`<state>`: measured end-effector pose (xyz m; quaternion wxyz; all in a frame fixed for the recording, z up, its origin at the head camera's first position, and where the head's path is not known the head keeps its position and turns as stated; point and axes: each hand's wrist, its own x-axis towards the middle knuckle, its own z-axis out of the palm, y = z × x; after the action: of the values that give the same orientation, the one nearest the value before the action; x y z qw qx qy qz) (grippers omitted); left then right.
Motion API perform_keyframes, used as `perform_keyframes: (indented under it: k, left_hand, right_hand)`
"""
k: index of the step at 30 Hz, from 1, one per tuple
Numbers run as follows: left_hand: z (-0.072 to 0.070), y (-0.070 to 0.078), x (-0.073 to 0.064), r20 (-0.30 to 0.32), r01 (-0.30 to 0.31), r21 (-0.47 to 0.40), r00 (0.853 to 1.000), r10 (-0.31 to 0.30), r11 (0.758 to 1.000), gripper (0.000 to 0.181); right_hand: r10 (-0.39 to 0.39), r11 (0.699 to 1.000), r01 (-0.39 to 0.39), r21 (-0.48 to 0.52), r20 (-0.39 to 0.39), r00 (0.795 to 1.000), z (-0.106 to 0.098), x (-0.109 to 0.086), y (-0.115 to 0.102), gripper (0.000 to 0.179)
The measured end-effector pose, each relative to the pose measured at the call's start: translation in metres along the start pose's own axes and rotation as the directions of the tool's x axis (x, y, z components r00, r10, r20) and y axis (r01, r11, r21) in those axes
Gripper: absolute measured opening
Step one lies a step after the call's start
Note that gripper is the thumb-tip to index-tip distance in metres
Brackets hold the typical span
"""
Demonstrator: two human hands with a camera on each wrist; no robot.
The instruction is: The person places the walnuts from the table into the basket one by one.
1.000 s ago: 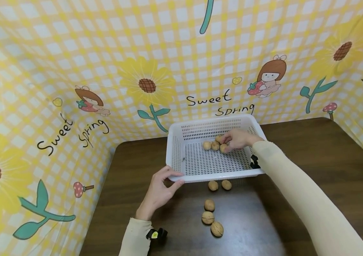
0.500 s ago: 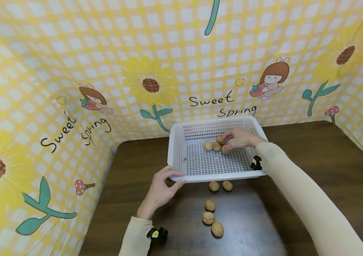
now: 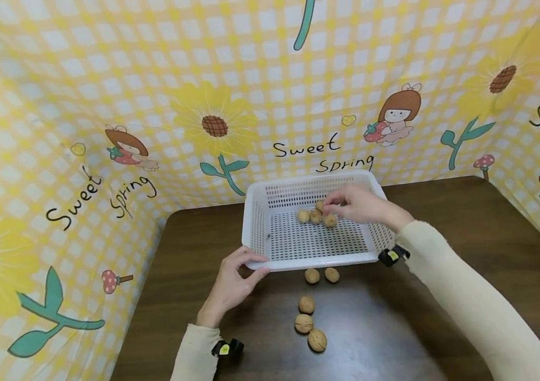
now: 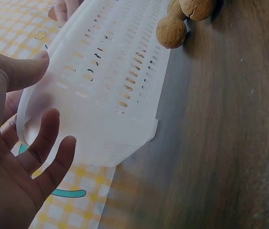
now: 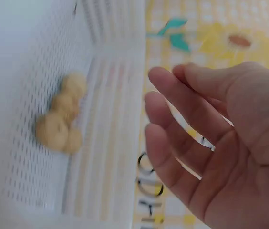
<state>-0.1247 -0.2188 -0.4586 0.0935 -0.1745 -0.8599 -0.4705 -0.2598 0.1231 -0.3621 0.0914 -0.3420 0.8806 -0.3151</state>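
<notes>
A white perforated plastic basket (image 3: 324,261) stands at the back of the brown wooden table. My left hand (image 3: 232,283) grips the rim at its near left corner, thumb and fingers on either side of the rim in the left wrist view. Over the right part of the basket is my right hand (image 3: 362,205), holding nothing, its fingers loosely bent and thumb near the index fingertip. Several walnuts (image 3: 316,217) lie close together on the basket's floor; one walnut (image 3: 330,220) sits just below the right fingertips in the head view. The right wrist view shows these walnuts (image 5: 53,131) blurred.
On the table in front of the basket lie two walnuts (image 3: 312,275) side by side. Nearer to me, three more walnuts (image 3: 304,324) form a short line. A yellow checked cloth (image 3: 293,95) with printed flowers hangs behind the table and at both sides.
My right hand has let go of a walnut, which stays on the basket floor, and has lifted away slightly. My left hand keeps its hold on the corner.
</notes>
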Motion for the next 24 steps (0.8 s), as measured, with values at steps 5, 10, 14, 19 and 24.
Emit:
perform_keyframes:
  k: [5, 10, 14, 19, 24]
  left_hand:
    - [0.002, 0.0, -0.002, -0.002, 0.008, 0.0, 1.0, -0.008, 1.0, 0.017]
    - [0.002, 0.0, -0.002, 0.001, -0.005, 0.001, 1.0, 0.005, 1.0, 0.017]
    - [-0.001, 0.0, -0.002, -0.005, -0.005, 0.003, 1.0, 0.005, 1.0, 0.018]
    - [-0.002, 0.0, -0.002, -0.013, 0.006, 0.002, 1.0, -0.006, 1.0, 0.019]
    - [0.001, -0.001, -0.001, -0.001, 0.003, -0.013, 1.0, -0.003, 1.0, 0.017]
  right_hand:
    - [-0.146, 0.988, 0.15, 0.036, -0.109, 0.983, 0.029, -0.033, -0.019, 0.009]
    - [-0.223, 0.954, 0.238, 0.18, -0.103, 0.969, 0.067, -0.068, -0.031, 0.014]
    - [-0.216, 0.923, 0.229, 0.309, -0.077, 0.973, 0.107, -0.088, -0.029, 0.013]
    - [-0.18, 0.894, 0.154, 0.42, 0.024, 0.983, 0.151, -0.104, -0.016, 0.012]
    - [-0.172, 0.863, 0.103, 0.494, 0.096, 0.98, 0.171, -0.118, -0.005, 0.021]
